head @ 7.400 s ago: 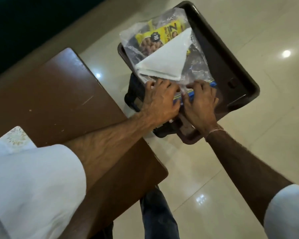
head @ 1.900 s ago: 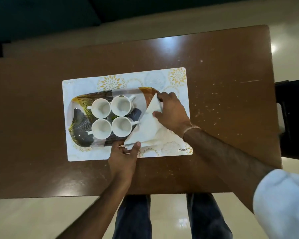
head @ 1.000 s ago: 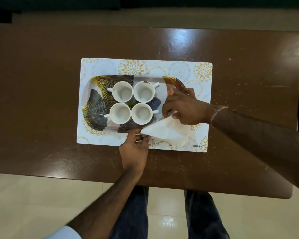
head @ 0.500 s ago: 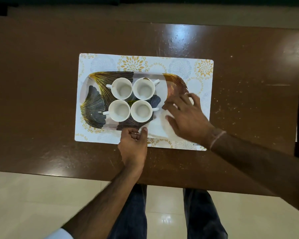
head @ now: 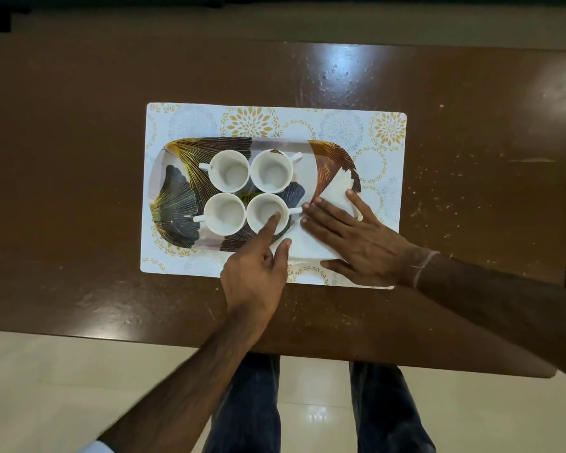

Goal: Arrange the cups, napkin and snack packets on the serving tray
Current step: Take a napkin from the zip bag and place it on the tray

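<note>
Over the tray [head: 174, 152], right hand [head: 356, 240] flat on napkin [head: 337, 194], left hand [head: 255, 276] forefinger extended; fingers holding nothing.

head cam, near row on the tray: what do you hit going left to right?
Tray's left rim → near-left cup → near-right cup, left hand's forefinger over it → right hand flat on the napkin.
</note>
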Demonstrator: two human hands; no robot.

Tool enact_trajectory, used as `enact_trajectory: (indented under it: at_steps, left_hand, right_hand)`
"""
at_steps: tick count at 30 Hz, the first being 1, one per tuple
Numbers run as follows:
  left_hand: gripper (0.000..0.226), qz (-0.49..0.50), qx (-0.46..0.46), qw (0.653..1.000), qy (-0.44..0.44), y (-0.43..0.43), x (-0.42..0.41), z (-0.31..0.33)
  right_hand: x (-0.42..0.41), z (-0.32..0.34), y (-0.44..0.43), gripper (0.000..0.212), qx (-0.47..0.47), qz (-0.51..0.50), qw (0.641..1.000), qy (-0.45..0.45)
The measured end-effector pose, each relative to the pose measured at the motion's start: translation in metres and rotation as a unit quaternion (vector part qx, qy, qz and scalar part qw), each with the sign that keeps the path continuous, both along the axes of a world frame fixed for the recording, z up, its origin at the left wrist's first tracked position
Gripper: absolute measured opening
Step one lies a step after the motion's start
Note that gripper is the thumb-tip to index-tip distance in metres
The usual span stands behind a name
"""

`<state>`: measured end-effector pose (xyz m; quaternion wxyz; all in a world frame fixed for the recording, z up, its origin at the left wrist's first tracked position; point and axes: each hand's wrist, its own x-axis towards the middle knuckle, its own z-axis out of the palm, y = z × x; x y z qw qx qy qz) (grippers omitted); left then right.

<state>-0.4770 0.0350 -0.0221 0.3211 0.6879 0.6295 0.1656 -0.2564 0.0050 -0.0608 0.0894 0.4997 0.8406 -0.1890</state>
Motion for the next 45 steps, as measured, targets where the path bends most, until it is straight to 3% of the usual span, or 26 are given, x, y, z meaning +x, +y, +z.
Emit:
enact_trajectory:
  at_steps: [4, 22, 31, 36, 45]
  left_hand:
    - [0.029, -0.007, 0.018, 1.0, -0.006, 0.009, -0.001, 0.0]
    - [0.032, -0.027, 0.02, 0.999, -0.015, 0.01, -0.009, -0.003]
    - [0.03, -0.055, 0.04, 0.997, -0.029, 0.008, -0.003, 0.016]
    - [0.03, -0.161, 0.087, 0.982, -0.041, 0.016, 0.045, 0.024]
    - [0.037, -0.356, 0.021, 0.933, 0.045, 0.027, 0.18, 0.017]
  right_hand:
    - [0.0, 0.0, 0.001, 0.077, -0.004, -0.015, 1.0, 0.013]
    - [-0.067, -0.003, -0.036, 0.073, 0.033, -0.256, 0.966, -0.005]
    - [-0.059, 0.016, -0.036, 0.083, 0.017, -0.305, 0.95, 0.06]
    - [-0.025, 0.038, -0.029, 0.061, 0.021, -0.411, 0.903, 0.122]
    - [0.07, 0.038, -0.059, 0.047, 0.053, -0.563, 0.815, 0.128]
